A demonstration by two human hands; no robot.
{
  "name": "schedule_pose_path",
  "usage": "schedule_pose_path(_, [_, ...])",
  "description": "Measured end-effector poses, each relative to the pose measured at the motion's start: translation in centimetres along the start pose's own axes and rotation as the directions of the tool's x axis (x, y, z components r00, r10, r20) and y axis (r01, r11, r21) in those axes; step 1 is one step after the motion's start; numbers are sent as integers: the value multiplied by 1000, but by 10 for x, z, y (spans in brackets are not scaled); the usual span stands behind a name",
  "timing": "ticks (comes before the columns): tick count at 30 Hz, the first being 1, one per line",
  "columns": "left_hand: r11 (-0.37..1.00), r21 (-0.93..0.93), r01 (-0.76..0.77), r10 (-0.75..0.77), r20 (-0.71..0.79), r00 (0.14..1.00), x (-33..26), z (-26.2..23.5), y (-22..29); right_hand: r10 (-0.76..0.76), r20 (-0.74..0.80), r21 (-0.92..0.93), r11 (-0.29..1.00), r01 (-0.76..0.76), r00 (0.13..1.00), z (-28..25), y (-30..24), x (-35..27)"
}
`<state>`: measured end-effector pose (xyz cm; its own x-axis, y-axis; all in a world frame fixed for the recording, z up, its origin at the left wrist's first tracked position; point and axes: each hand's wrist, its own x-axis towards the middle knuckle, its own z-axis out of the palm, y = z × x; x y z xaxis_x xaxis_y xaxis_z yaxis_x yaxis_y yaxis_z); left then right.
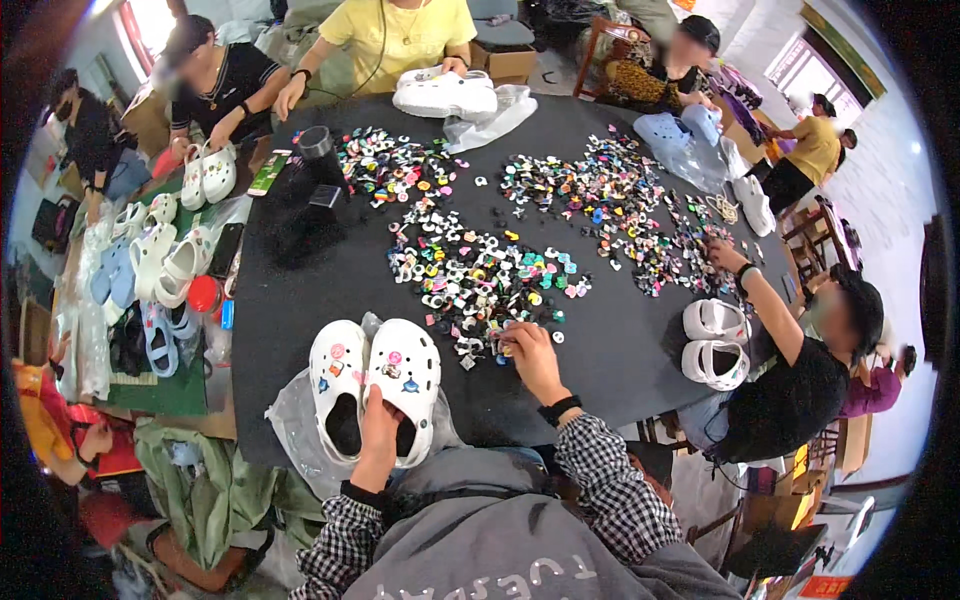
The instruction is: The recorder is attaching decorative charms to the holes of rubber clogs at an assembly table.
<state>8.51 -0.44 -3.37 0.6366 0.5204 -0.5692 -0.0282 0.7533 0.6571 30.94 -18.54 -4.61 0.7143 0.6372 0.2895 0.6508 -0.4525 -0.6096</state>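
My left hand (378, 440) grips the right one of two white clogs, its fingers hidden inside the shoe opening. This white clog (409, 355) carries a pink charm and a few others on its perforated top. Beside it lies the other white clog (334, 382), also with small colourful charms. Both rest on a clear plastic bag (293, 412) near the table's front edge. My right hand (535, 360) is at the near edge of a loose pile of shoe charms (475, 290), fingertips drawn together. Whatever sits between those fingertips is too small to make out.
Charms spread in further heaps (570, 185) across the black table (300, 285). A black cup (318, 158) stands at the back left, a phone (268, 172) near it. White sandals (715, 345) lie right, close to a co-worker's reaching hand (722, 255). More shoes (152, 262) crowd the left side table.
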Motion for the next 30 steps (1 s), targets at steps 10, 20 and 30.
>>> schedule_pose_path(10, [880, 442, -174, 201, -14, 980, 25, -21, -30, 86, -28, 116, 990, -83, 996, 4, 0, 6])
schedule_pose_path(20, [956, 254, -148, 150, 9, 989, -2, -4, -24, -22, 130, 63, 998, 14, 991, 24, 50, 1])
schedule_pose_path(30, [966, 231, -115, 103, 59, 993, -7, 9, -2, 94, 101, -69, 994, -88, 990, 29, 66, 27])
